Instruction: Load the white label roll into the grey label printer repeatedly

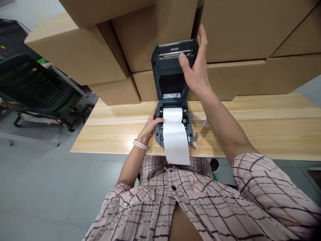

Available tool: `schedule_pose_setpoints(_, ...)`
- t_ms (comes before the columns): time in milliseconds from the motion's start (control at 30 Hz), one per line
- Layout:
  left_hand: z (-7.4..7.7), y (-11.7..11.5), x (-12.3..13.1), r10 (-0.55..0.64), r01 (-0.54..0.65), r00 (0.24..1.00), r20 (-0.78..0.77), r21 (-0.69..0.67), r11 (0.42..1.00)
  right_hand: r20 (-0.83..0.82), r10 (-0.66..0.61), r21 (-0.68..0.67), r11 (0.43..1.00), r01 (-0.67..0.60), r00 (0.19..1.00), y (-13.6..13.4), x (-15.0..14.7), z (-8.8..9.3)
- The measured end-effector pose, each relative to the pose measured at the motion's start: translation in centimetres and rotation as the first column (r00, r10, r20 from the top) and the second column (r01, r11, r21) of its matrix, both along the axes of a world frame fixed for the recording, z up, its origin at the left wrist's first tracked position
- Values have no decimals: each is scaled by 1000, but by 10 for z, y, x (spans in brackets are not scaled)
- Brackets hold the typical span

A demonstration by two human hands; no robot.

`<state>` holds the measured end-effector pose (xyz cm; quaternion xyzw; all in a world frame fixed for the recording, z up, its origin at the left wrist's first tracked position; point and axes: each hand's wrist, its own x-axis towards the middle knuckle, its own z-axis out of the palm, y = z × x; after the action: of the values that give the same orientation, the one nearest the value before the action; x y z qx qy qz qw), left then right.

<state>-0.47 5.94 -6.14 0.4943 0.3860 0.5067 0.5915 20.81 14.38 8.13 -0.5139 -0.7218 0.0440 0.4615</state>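
Note:
A dark label printer stands on the wooden table with its lid raised. A white paper roll sits inside, and its loose strip hangs over the printer's front and the table edge. My left hand rests against the printer's left side, the thumb reaching over the rim beside the roll. At the raised lid's right side is my right hand, with the thumb on the inner face and the fingers at the outer edge.
Cardboard boxes are stacked along the back of the wooden table. A crumpled white scrap lies right of the printer. An office chair stands on the floor at the left.

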Motion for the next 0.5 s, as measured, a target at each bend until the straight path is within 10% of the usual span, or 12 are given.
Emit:
schedule_pose_setpoints(267, -9, 3, 1, 81, -81, 996, -25, 19, 997, 235, 89, 96, 989, -114, 968, -49, -4, -32)
schedule_pose_setpoints(500, -14, 4, -1, 206, -208, 977, -62, -24, 978, 475, 550, -444, 824, -353, 687, -58, -2, -71)
